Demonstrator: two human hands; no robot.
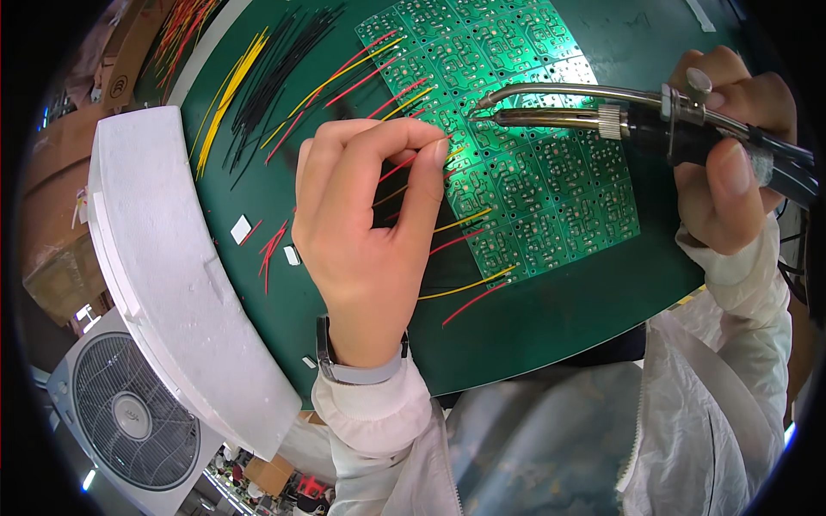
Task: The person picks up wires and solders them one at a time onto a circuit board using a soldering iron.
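Observation:
A green panel of circuit boards point(564, 211) lies on the work mat, with red and yellow wires sticking out along its left edge. My left hand point(366, 211) is over that edge, thumb and forefinger pinched on a thin red wire point(451, 136) whose end meets the board. My right hand point(731, 163) grips a soldering iron point(559, 119) from the right. A curved metal feed tube point(572, 89) is clamped to the iron. Both tips point left, over the board and a little right of my left fingertips. My left fingers partly hide other wires.
Bundles of yellow wires point(231, 103) and black wires point(275, 77) lie at the far left of the green mat point(344, 77). Short red wire pieces point(272, 249) and small white pieces point(241, 229) lie nearer. A white foam block point(172, 232) and a fan point(129, 413) stand left.

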